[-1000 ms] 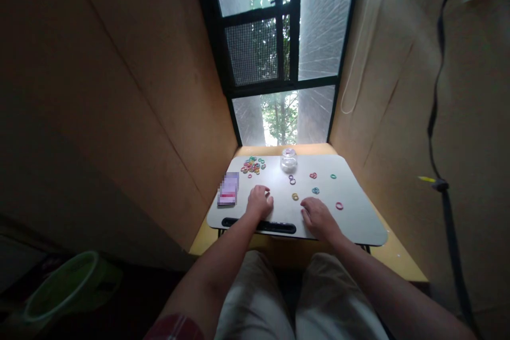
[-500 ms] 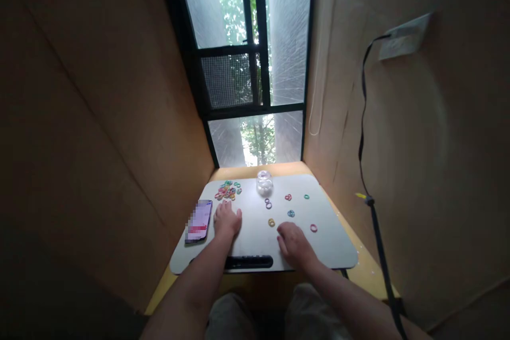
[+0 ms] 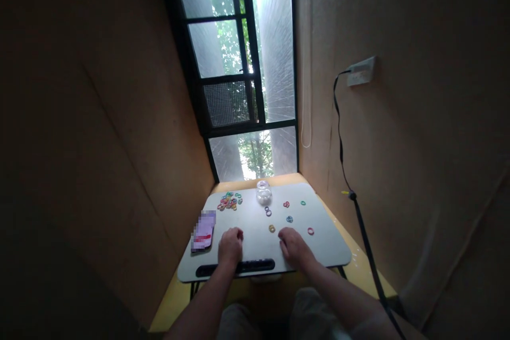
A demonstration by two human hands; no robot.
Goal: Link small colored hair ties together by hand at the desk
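Observation:
My left hand [image 3: 230,246] rests near the front of a white lap table [image 3: 255,241], fingers curled; what they hold, if anything, is hidden. To its right, my right hand [image 3: 294,247] lies on the tabletop with fingers bent inward, and whether anything is in them cannot be seen. Just beyond the right hand is a yellow ring cluster [image 3: 271,228]. Around it lie small bands that look like hair ties: a purple pair [image 3: 268,212], a blue cluster [image 3: 289,219], a red cluster [image 3: 286,204], a green ring [image 3: 303,203] and a pink ring [image 3: 311,231]. A mixed pile of coloured rings [image 3: 230,201] sits at the far left.
A clear plastic jar [image 3: 263,195] stands at the table's far edge. A phone [image 3: 204,231] lies at the left, and a black slot [image 3: 255,264] runs along the front. A black cable [image 3: 364,234] hangs from a wall socket [image 3: 362,71] on the right; a window [image 3: 255,154] is ahead.
My left hand has drawn back from beside the pile toward the table's front edge, its fingers now curled. My right hand stays nearly in place. The camera view has shifted.

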